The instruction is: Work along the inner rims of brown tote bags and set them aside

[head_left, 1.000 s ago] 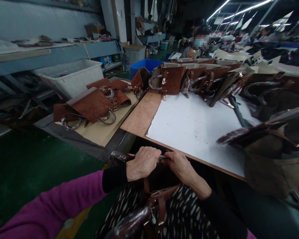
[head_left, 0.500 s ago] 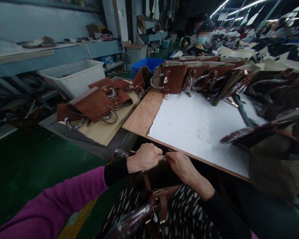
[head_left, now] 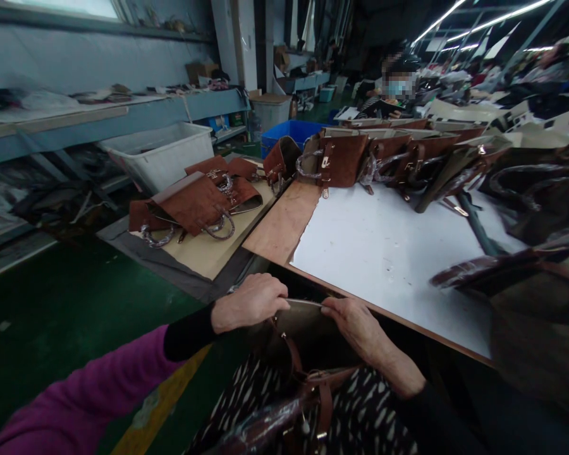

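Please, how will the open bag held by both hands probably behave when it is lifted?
The bag is probably fairly stiff at its rim, which spans between left hand and right hand without visible sagging. The handle may be slippery, as it looks wrapped in clear plastic. The strap hangs down, so it may swing.
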Tool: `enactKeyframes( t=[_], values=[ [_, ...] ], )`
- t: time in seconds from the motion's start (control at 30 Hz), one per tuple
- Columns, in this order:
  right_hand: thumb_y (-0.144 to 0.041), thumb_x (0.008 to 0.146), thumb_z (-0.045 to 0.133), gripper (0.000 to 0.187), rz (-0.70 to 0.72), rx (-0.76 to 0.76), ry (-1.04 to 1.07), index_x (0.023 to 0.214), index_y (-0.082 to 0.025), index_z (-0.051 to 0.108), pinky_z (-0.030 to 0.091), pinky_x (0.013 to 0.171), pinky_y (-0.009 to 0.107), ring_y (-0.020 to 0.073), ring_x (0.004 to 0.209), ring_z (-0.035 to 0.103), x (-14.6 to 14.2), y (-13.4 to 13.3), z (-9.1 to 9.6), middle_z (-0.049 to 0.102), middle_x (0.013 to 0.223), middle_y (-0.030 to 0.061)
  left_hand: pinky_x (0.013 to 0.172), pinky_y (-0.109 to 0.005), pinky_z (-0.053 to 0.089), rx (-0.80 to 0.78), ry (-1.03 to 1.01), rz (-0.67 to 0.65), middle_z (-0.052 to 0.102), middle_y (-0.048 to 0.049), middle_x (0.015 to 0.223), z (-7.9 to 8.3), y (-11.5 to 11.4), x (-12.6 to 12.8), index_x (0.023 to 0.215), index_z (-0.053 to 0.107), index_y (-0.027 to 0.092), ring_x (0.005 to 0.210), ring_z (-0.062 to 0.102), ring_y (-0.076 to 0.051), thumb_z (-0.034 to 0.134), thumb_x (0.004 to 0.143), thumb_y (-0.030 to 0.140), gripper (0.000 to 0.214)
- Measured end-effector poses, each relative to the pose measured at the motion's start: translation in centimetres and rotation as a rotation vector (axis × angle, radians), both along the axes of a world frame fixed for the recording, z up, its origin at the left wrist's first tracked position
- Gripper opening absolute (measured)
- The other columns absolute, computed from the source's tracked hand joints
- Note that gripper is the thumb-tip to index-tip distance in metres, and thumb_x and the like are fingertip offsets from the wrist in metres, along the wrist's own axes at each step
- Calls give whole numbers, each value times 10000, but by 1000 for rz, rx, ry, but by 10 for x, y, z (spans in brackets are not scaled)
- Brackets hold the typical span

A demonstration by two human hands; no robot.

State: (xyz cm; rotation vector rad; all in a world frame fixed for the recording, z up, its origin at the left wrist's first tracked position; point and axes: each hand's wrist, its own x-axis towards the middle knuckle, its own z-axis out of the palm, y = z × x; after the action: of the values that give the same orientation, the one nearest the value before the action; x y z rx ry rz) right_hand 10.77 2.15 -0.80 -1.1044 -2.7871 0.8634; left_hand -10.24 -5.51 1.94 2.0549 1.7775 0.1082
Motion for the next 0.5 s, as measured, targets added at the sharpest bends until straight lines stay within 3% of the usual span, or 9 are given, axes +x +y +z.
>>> enactKeyframes(
  t=[0.13, 0.27, 0.4, 0.5],
  values=[
    [-286, 889, 313, 329, -34, -37, 25, 769, -205, 609, 378, 640, 263, 162, 690, 578, 5, 0, -8, 645, 702, 23, 586, -194, 356, -36, -256, 125, 626, 6, 661, -3, -22, -24, 806, 669, 149, 621, 552, -118, 455, 811, 285, 253],
    [-312, 882, 360, 290, -52, 40, -30, 841, -208, 628, 404, 681, 286, 193, 769, 609, 0, -4, -5, 678, 776, 44, 574, -182, 337, 12, -339, 196, 596, 23, 599, -3, -31, -20, 749, 671, 143, 587, 517, -100, 462, 803, 231, 233],
    [-269, 806, 514, 266, -10, 241, -18, 1045, -190, 599, 400, 822, 344, 243, 968, 580, -19, -18, 20, 660, 1011, 93, 591, -187, 338, 85, -275, 175, 626, 17, 617, 6, -31, -7, 748, 678, 159, 590, 533, -98, 493, 803, 201, 197],
    [-152, 753, 536, 288, 157, 236, 37, 1034, -178, 598, 391, 831, 315, 213, 934, 585, -38, -33, 45, 664, 962, 75, 603, -201, 345, 146, -181, 51, 651, 4, 666, 20, -32, 3, 721, 657, 168, 619, 559, -113, 492, 824, 200, 197]
  ],
)
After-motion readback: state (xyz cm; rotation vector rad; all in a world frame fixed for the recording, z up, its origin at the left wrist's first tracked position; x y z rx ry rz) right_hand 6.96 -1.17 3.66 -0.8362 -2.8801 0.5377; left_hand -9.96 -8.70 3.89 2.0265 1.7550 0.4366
